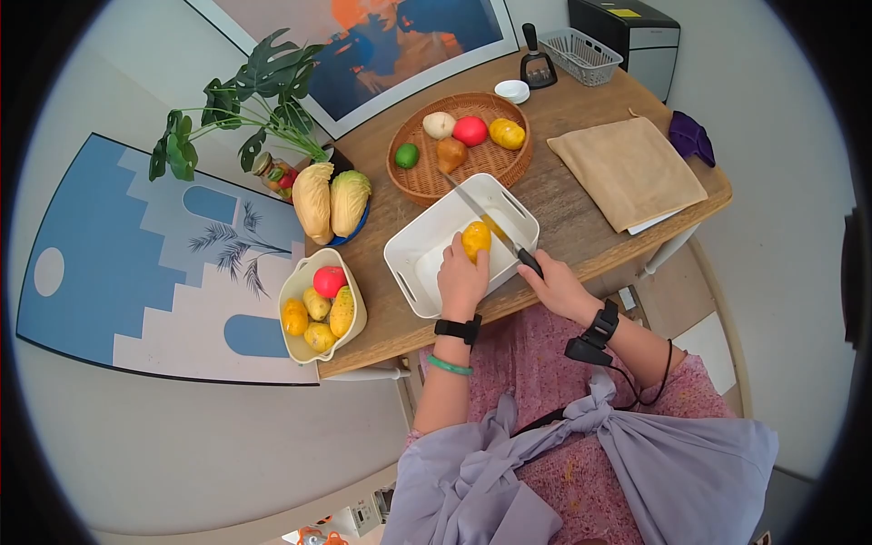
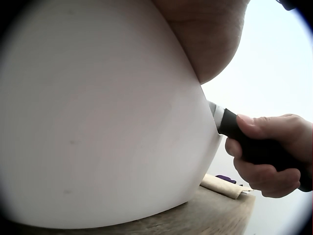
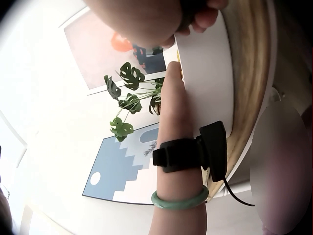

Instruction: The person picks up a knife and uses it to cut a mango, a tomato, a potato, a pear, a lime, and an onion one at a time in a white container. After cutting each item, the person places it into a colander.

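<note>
Yellow fruit, centre of frame inside the white tub, gripped from below by curled left hand; right hand clasps knife handle, blade resting across the fruit.

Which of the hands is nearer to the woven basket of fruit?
Left. The left hand holds the yellow fruit in the white tray, closer to the basket. The right hand grips the knife at the table edge.
</note>
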A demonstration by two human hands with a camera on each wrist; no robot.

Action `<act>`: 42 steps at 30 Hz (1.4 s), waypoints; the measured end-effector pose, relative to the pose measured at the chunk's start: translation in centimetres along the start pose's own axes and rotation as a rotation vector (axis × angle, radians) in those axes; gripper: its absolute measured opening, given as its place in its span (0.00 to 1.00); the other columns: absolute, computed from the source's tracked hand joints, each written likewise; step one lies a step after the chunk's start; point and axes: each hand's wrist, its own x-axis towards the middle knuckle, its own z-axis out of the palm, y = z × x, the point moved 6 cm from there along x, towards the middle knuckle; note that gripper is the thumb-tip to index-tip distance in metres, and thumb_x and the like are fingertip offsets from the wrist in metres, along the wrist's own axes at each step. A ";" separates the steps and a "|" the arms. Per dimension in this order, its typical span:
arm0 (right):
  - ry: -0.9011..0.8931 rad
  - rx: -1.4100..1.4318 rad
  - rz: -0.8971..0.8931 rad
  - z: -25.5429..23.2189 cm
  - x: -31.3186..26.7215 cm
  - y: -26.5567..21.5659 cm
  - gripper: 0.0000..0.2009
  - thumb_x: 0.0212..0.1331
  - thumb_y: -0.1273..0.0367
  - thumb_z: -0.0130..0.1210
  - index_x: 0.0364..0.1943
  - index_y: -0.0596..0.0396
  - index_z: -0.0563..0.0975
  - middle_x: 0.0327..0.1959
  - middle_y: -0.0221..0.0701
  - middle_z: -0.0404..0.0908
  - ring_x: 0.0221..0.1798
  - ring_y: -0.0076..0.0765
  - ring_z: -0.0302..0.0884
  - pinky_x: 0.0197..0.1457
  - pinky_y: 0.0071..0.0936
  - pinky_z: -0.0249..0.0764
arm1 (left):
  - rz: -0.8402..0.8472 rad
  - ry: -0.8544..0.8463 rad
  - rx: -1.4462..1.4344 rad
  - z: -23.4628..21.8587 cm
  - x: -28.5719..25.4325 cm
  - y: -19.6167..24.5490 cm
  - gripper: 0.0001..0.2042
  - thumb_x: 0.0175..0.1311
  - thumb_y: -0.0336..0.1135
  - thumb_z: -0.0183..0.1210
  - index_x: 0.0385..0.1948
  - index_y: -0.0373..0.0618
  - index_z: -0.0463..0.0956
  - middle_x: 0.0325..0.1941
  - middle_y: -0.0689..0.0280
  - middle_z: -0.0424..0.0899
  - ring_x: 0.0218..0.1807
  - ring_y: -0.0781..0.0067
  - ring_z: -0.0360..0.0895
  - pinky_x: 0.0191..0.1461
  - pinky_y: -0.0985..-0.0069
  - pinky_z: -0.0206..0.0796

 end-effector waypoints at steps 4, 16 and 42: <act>-0.039 -0.017 -0.012 0.1 0.1 0.0 0.16 0.67 0.59 0.49 0.37 0.63 0.68 0.26 0.54 0.77 0.34 0.65 0.76 0.36 0.49 0.69 | -0.005 0.018 -0.068 -0.4 -0.2 0.4 0.26 0.63 0.44 0.51 0.64 0.49 0.62 0.57 0.46 0.70 0.45 0.42 0.77 0.48 0.55 0.71; -0.031 0.000 -0.002 0.2 0.0 0.1 0.17 0.67 0.59 0.50 0.38 0.62 0.68 0.26 0.53 0.77 0.33 0.64 0.76 0.35 0.49 0.69 | -0.037 -0.007 -0.021 -0.8 -0.1 0.7 0.31 0.52 0.42 0.64 0.61 0.55 0.66 0.53 0.53 0.73 0.48 0.48 0.78 0.49 0.58 0.71; -0.014 -0.020 -0.008 0.1 0.0 0.2 0.16 0.67 0.60 0.49 0.39 0.64 0.68 0.27 0.55 0.77 0.34 0.65 0.75 0.36 0.50 0.69 | -0.219 -0.125 -0.140 0.8 0.4 -1.7 0.29 0.54 0.54 0.56 0.58 0.53 0.68 0.51 0.52 0.75 0.52 0.51 0.74 0.56 0.51 0.59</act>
